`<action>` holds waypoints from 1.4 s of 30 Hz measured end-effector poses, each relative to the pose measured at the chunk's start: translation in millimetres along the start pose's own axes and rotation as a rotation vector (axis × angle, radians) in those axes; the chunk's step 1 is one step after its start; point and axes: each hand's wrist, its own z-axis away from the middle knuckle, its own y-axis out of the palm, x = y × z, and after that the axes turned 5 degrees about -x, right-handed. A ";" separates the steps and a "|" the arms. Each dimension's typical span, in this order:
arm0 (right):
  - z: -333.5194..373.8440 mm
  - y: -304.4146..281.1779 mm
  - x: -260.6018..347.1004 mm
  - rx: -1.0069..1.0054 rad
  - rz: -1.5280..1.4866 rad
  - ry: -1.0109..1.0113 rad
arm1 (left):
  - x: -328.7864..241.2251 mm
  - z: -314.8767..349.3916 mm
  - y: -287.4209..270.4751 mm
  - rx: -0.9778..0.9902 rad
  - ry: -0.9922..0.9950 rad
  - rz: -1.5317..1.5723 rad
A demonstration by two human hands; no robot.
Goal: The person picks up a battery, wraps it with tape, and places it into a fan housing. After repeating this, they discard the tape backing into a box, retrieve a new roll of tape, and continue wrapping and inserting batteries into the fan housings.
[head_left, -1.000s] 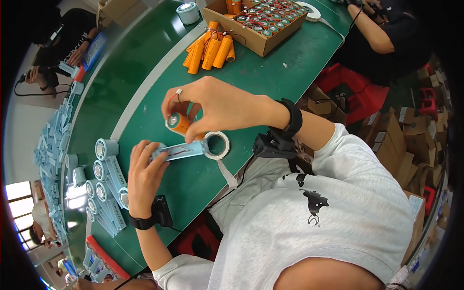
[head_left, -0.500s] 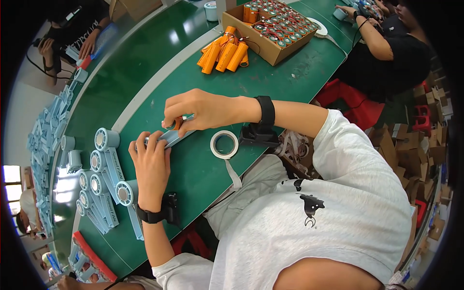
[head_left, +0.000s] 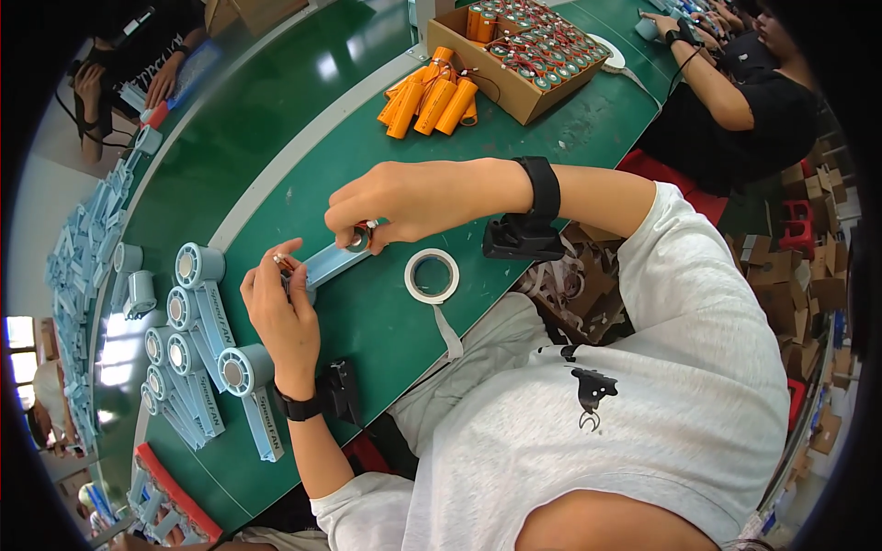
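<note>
My left hand (head_left: pixel 283 317) is wrapped round the left end of a light blue handheld-fan shell (head_left: pixel 335 264), its long open handle pointing to the upper right. A few thin wires show between the left thumb and fingers. At the handle's other end, my right hand (head_left: pixel 390 204) pinches a battery cell (head_left: pixel 356 241), its round end and red wires showing; most of the cell is hidden by the fingers. The cell is over or touching the handle; I cannot tell which. A roll of white tape (head_left: pixel 432 275) lies to the right of the handle, its loose strip trailing toward me.
Several light blue fans (head_left: pixel 197 317) lie on the green table to the left. Orange battery cells (head_left: pixel 427 101) are piled beside a cardboard box (head_left: pixel 524 96) of cells at the far side. A heap of blue parts (head_left: pixel 87 248) sits beyond; co-workers (head_left: pixel 735 101) are at the far right and left.
My right hand has shifted slightly right and turned the battery cell, so its end now shows. The left fingers have lifted and curled, and wires are visible there.
</note>
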 end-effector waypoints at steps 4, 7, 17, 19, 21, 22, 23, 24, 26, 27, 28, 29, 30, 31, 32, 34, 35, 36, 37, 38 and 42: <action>0.2 3.8 -3.6 -0.095 -0.080 -0.022 | -1.9 -3.2 5.5 -0.052 0.038 -0.040; 1.2 4.3 4.0 -0.113 -0.095 0.010 | -1.9 -4.8 8.2 -0.065 0.088 -0.058; -5.7 1.1 2.9 -0.152 0.058 0.194 | 2.3 -5.1 7.0 -0.028 0.136 -0.090; -8.0 4.5 0.6 -0.163 0.138 0.234 | 2.3 -4.8 7.4 -0.029 0.135 -0.089; -8.1 6.0 1.4 -0.168 0.181 0.254 | 2.2 -4.3 8.5 -0.036 0.126 -0.083; -7.9 7.3 3.3 -0.153 0.189 0.267 | 2.2 -4.4 8.9 -0.037 0.126 -0.082; -7.4 8.9 5.7 -0.140 0.198 0.282 | 2.2 -4.9 9.5 -0.040 0.130 -0.082; -7.7 11.5 8.6 -0.123 0.204 0.294 | 2.4 -4.4 8.8 -0.044 0.131 -0.084; -7.4 18.1 15.1 -0.142 0.213 0.273 | 2.6 -3.9 8.2 -0.047 0.132 -0.084; -5.9 19.6 17.6 -0.164 0.229 0.256 | 2.4 -5.1 10.2 -0.047 0.127 -0.086; -4.1 19.3 18.2 -0.188 0.245 0.240 | 1.9 -6.5 12.5 -0.047 0.124 -0.087; -0.3 17.9 16.0 -0.190 0.252 0.247 | 1.2 -8.2 15.4 -0.046 0.120 -0.087; 0.2 21.5 13.5 -0.261 0.153 0.267 | 1.7 -5.4 10.7 -0.051 0.107 -0.101; 1.2 25.2 10.6 -0.330 0.053 0.289 | 1.8 -3.3 6.4 -0.056 0.094 -0.109; 0.8 29.0 9.0 -0.396 -0.050 0.310 | 1.8 -0.9 1.7 -0.061 0.081 -0.117; 10.8 29.9 3.9 -0.427 -0.065 0.306 | 2.1 -4.3 8.9 -0.051 0.097 -0.089; 14.6 30.7 2.1 -0.447 -0.087 0.290 | 3.0 -5.1 11.1 -0.053 0.105 -0.085; 17.3 31.1 1.0 -0.465 -0.110 0.272 | 4.3 -5.4 12.9 -0.057 0.111 -0.082; 19.5 30.7 0.5 -0.466 -0.111 0.274 | 4.5 -5.1 12.9 -0.060 0.114 -0.086; 21.1 29.6 -0.7 -0.435 -0.094 0.213 | 4.8 -4.6 12.6 -0.059 0.112 -0.086; 19.9 19.9 -4.1 -0.285 -0.013 0.070 | 3.7 -4.3 8.5 -0.050 0.100 -0.078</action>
